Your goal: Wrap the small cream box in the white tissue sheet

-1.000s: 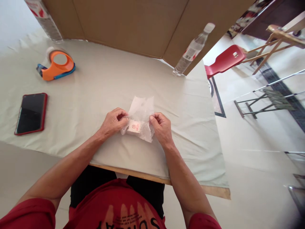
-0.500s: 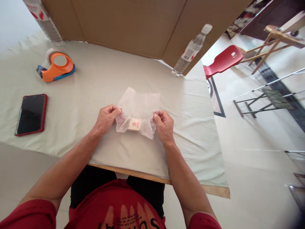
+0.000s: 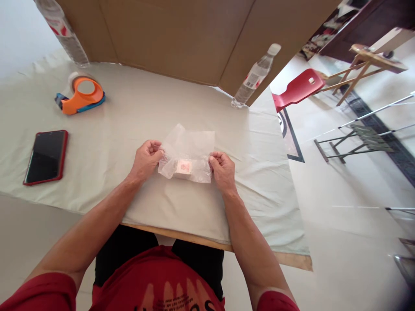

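A sheet of translucent bubble wrap lies on the cloth-covered table in front of me. On its near part sits a small pale box with a reddish print on top, with folds of wrap on both sides of it. My left hand pinches the left edge of the wrap between thumb and fingers. At the right edge, my right hand pinches the wrap the same way. Neither hand touches the box.
An orange tape dispenser and a phone in a red case lie at the left. A cardboard panel stands at the back, with one bottle at its left and another bottle at its right.
The near right part of the wrap has shifted up and lies flatter beside the box. Both hands keep their pinch, with only slight movement. The camera view has tilted slightly.
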`<state>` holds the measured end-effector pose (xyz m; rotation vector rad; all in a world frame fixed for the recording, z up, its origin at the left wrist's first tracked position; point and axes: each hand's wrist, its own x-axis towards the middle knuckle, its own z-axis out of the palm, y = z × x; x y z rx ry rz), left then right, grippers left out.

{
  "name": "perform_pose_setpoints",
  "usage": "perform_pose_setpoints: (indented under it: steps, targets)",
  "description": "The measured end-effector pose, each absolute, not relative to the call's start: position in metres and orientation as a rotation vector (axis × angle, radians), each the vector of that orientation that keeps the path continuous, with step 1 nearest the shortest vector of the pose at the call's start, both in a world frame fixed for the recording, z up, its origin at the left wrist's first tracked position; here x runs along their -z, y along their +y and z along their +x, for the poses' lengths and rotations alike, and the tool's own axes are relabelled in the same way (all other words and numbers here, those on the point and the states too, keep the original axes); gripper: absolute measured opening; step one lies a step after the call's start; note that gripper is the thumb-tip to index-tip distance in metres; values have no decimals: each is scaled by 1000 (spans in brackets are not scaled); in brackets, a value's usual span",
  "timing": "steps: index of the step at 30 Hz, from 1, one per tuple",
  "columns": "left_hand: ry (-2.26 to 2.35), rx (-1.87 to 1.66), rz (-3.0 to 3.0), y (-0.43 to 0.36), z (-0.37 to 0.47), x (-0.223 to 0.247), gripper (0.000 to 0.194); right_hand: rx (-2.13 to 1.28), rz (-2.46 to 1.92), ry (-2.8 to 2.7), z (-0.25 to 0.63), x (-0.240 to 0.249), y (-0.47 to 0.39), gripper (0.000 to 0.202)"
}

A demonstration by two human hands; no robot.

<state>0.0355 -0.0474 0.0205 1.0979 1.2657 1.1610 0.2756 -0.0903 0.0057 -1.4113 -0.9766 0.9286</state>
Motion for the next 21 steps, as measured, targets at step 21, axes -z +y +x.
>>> perform_pose_setpoints:
  steps: [21]
  targets:
    - [1266,-910,1497,-47,30,-28,34,-753,-1417,-1417,279,-1,-89,35]
